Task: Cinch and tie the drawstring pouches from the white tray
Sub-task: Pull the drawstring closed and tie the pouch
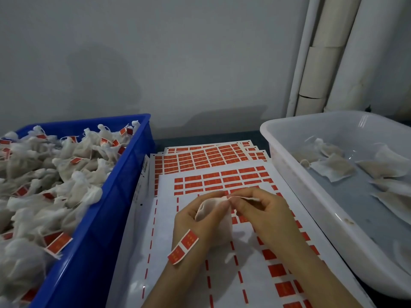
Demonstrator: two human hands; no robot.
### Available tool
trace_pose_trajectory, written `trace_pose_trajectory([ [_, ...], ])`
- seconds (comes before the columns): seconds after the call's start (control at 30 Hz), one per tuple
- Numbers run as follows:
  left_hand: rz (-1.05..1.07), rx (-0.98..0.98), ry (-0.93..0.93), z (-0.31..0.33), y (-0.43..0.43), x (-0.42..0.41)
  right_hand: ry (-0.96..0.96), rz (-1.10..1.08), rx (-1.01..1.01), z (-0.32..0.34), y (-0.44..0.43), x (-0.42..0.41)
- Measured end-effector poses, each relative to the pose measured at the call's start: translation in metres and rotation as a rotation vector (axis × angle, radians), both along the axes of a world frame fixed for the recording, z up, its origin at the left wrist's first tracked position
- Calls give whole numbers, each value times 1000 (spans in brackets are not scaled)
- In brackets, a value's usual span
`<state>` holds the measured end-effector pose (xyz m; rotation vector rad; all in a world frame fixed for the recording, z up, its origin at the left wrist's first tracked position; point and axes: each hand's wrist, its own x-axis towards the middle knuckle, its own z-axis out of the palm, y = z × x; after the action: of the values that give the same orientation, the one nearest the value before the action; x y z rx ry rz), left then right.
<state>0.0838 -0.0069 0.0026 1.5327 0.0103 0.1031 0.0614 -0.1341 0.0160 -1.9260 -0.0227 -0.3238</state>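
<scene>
Cradling pouch (pixel 214 215) in left hand (pixel 191 221), right hand (pixel 264 214) pinching mouth, pointing away

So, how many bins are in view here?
2. A blue crate at the left, full of tied pouches; a white tray at the right, holding a few flat pouches. None seems hidden.

Both hands work one white pouch (pixel 219 221) above sheets of red labels (pixel 224 174): the left hand (pixel 195 221) cups it, the right hand (pixel 264 213) pinches its mouth. Blue crate (pixel 100 218) left of the grip, white tray (pixel 289 152) right.
</scene>
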Motion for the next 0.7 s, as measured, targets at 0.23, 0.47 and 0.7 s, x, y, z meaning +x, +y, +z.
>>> trace_pose_trajectory([
  [0.23, 62, 192, -16, -3, 5, -3, -47, -23, 10, -4, 1, 1],
  [0.47, 30, 258, -41, -1, 6, -10, -74, -7, 36, -4, 1, -1],
  [0.7, -71, 229, -158, 2, 15, -9, -147, -191, 119, 8, -12, -4],
])
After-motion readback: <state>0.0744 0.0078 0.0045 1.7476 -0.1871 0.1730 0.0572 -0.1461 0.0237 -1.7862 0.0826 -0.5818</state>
